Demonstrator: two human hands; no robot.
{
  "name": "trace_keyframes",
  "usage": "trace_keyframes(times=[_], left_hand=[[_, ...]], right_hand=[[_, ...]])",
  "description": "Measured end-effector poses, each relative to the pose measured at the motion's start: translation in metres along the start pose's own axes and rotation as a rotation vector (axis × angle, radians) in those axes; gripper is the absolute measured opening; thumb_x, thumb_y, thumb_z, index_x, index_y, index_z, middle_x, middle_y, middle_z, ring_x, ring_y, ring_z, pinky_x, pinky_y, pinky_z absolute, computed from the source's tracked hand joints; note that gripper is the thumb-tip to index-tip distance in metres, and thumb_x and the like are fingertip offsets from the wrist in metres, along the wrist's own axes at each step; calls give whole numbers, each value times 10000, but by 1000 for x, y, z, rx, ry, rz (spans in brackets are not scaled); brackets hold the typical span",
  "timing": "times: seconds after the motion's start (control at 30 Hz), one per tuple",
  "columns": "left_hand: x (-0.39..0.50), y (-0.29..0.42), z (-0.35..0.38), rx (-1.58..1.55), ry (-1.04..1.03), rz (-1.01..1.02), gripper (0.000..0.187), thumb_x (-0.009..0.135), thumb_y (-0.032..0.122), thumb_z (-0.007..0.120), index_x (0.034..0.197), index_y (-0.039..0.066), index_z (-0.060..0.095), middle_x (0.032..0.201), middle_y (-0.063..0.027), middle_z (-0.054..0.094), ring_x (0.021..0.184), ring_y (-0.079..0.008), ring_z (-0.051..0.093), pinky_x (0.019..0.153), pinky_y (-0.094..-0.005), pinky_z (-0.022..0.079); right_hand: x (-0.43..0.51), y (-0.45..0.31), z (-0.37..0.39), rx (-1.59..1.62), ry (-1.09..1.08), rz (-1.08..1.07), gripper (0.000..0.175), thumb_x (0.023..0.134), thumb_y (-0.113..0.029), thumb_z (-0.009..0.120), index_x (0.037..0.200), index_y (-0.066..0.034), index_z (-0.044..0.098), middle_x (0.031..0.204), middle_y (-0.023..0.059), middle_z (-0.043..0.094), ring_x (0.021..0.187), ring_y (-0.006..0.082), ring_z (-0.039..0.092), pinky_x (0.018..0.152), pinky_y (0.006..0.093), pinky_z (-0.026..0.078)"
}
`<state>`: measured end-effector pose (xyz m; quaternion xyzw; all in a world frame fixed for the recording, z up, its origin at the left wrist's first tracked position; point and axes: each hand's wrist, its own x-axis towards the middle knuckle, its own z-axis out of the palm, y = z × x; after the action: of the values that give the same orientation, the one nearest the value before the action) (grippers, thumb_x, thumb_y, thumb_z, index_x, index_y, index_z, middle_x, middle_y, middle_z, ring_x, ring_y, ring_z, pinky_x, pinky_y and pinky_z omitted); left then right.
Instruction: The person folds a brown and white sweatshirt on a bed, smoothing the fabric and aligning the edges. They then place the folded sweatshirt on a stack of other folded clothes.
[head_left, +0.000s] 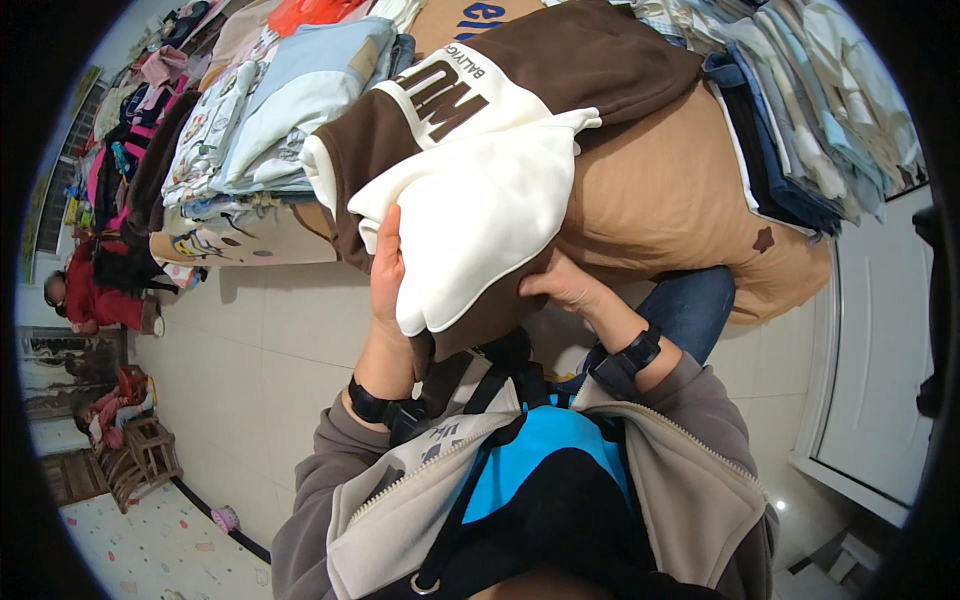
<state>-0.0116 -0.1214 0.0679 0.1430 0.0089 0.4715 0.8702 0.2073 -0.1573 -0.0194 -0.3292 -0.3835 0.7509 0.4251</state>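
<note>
A brown and white hooded sweatshirt (600, 64) lies across a tan padded cover (645, 180), its lettered white chest panel facing up. The white part nearest me, which looks like the hood (480, 217), is lifted towards my body. My left hand (388, 277) grips that part's left edge, thumb on top and the other fingers hidden beneath. On the opposite side, my right hand (562, 286) holds the brown fabric under the white layer, most of its fingers out of sight in the folds.
Folded light-blue and white clothes (300, 97) are stacked at the left. More folded garments, with dark jeans (780, 150) among them, stand at the right. A person in red (105, 292) is at the far left, above wooden chairs (146, 450). A white door (877, 345) is on the right.
</note>
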Motion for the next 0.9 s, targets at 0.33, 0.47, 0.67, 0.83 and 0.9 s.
trace_keyframes(times=[0.33, 0.47, 0.67, 0.83, 0.9], left_hand=[[0, 8, -19, -1, 81, -7, 640, 1034, 504, 410, 1476, 42, 383, 1434, -147, 515, 1261, -296, 550, 1073, -423, 450], [-13, 4, -24, 191, 100, 112, 809, 982, 656, 366, 1515, 51, 302, 1510, -121, 423, 1313, -263, 492, 1089, -403, 420], [-32, -15, -35, 598, 167, 188, 1023, 851, 829, 384, 1494, 35, 324, 1486, -128, 429, 1303, -269, 476, 1085, -412, 417], [-36, -26, -36, 653, 219, 209, 1050, 828, 849, 389, 1483, 30, 339, 1475, -141, 436, 1290, -280, 482, 1084, -428, 415], [-35, -27, -32, 657, 250, 234, 1061, 818, 857, 391, 1478, 28, 345, 1470, -146, 439, 1284, -284, 485, 1084, -434, 414]], right_hand=[[-11, 8, 6, -307, -192, 106, 826, 809, -222, 820, 1469, 0, 375, 1463, 137, 457, 1338, 260, 420, 1122, 377, 340], [-19, -10, 4, -375, -155, 88, 770, 866, -285, 774, 1453, 17, 378, 1428, 143, 485, 1302, 243, 450, 1092, 369, 372], [-23, -12, 2, -263, -211, 142, 739, 864, -280, 777, 1412, 57, 414, 1380, 151, 524, 1255, 225, 486, 1058, 351, 405], [-16, 3, -2, -452, -180, 266, 822, 824, -280, 809, 1430, 71, 379, 1408, 167, 494, 1273, 244, 473, 1063, 346, 405], [-18, 5, -5, -361, -144, 184, 862, 788, -269, 836, 1438, 61, 375, 1423, 169, 481, 1289, 253, 463, 1078, 357, 393]])
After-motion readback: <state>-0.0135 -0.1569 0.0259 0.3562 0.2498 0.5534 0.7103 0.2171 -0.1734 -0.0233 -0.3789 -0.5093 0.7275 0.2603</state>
